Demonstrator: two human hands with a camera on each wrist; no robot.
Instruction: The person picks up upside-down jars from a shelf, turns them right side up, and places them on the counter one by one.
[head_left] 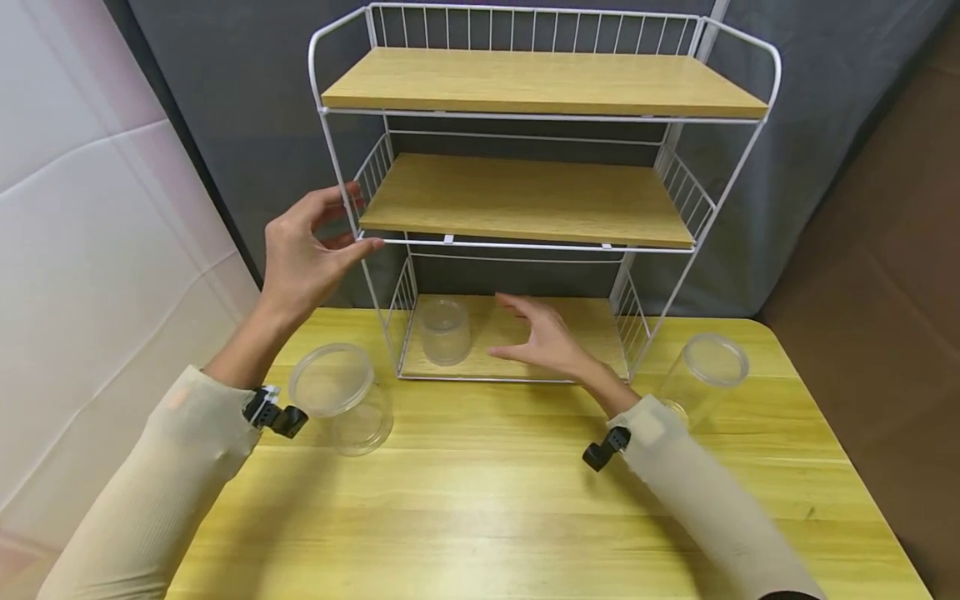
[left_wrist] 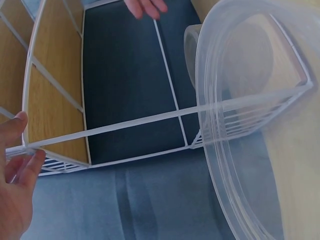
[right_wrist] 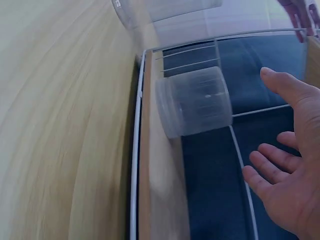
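Observation:
A three-tier white wire rack with wooden shelves stands at the back of the table. My left hand grips its left front post at the middle shelf, thumb in front and fingers behind, as the left wrist view also shows. On the left part of the bottom shelf sits a small clear jar, upright. To its right, my right hand is held over the bottom shelf with fingers and thumb spread. In the right wrist view a gap separates that hand from the small jar.
A wide clear lidded jar stands on the table left of the rack, below my left forearm. Right of the rack is a taller clear jar, partly behind my right sleeve. A dark cloth hangs behind.

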